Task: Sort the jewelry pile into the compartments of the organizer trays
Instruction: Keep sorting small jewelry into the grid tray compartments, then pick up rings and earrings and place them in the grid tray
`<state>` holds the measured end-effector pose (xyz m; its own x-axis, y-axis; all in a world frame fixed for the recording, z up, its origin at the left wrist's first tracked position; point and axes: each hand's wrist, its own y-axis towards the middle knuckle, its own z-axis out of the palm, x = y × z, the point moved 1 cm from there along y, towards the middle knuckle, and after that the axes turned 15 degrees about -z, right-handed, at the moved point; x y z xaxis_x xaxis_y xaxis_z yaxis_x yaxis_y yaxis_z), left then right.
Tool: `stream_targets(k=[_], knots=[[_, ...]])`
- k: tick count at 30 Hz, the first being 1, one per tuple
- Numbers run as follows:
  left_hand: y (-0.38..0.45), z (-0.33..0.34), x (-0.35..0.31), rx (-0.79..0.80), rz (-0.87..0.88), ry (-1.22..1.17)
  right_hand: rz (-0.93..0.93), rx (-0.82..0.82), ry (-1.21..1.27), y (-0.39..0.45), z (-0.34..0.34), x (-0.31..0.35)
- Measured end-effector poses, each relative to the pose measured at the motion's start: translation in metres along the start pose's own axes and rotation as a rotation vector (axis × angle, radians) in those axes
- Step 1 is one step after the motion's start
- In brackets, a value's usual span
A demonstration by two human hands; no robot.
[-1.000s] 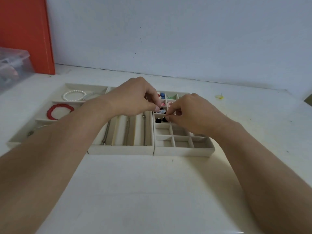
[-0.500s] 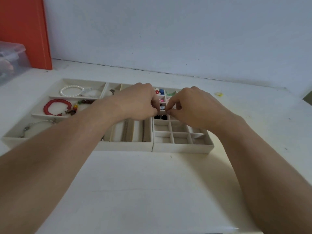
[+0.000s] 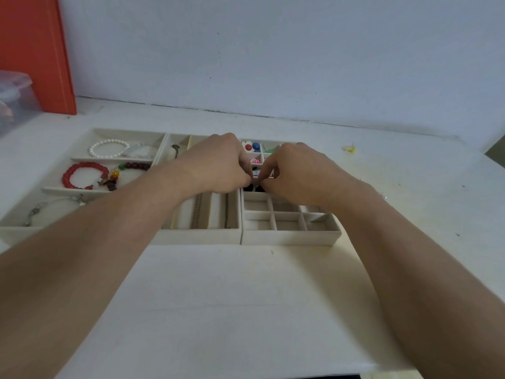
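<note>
Three cream fabric-lined organizer trays side by side near the back of the white desk (image 3: 246,296): left wide-slot tray (image 3: 16,231), middle long-slot tray (image 3: 199,236), right small-grid tray (image 3: 289,237). Over the seam between middle and right trays, left hand (image 3: 218,165) and right hand (image 3: 297,170), both with fingers curled and fingertips meeting over a tiny pale piece (image 3: 256,174), too small to identify; cannot tell which hand truly grips it. Directly below, two black beads (image 3: 254,188) in one grid cell. In the left tray, one red bead bracelet (image 3: 82,176), one dark bead strand (image 3: 134,166), one white pearl bracelet (image 3: 109,148), one silver chain (image 3: 35,212). Farther back in the grid, one red and one blue ball (image 3: 252,146). Toward the back right edge, one yellow pin (image 3: 349,149); at the back left corner, one clear plastic box (image 3: 15,99) before an orange panel (image 3: 32,50).
</note>
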<state>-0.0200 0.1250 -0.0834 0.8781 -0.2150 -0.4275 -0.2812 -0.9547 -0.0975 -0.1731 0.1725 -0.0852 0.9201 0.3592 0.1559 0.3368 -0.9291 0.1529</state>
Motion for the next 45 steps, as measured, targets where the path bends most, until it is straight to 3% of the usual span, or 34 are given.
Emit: stream_targets(k=[6,15,31,37,42,45], knots=[[0.004,-0.008,0.004,0.061,-0.03,-0.083,0.047,-0.005,0.054,0.0,-0.002,-0.003],[0.009,-0.028,0.014,-0.026,-0.014,-0.212,0.096,0.026,0.043,0.005,-0.001,0.002],[0.01,-0.025,0.013,-0.005,-0.005,-0.176,0.096,-0.036,0.007,0.005,-0.003,0.003],[0.01,-0.023,0.014,-0.04,-0.008,-0.234,0.173,-0.211,0.131,-0.009,-0.035,-0.019],[0.008,-0.019,0.01,-0.111,0.032,-0.308,0.117,-0.587,0.258,-0.035,-0.082,-0.052],[0.01,-0.015,-0.003,-0.114,0.065,-0.322,0.079,-0.549,0.228,-0.05,-0.1,-0.074]])
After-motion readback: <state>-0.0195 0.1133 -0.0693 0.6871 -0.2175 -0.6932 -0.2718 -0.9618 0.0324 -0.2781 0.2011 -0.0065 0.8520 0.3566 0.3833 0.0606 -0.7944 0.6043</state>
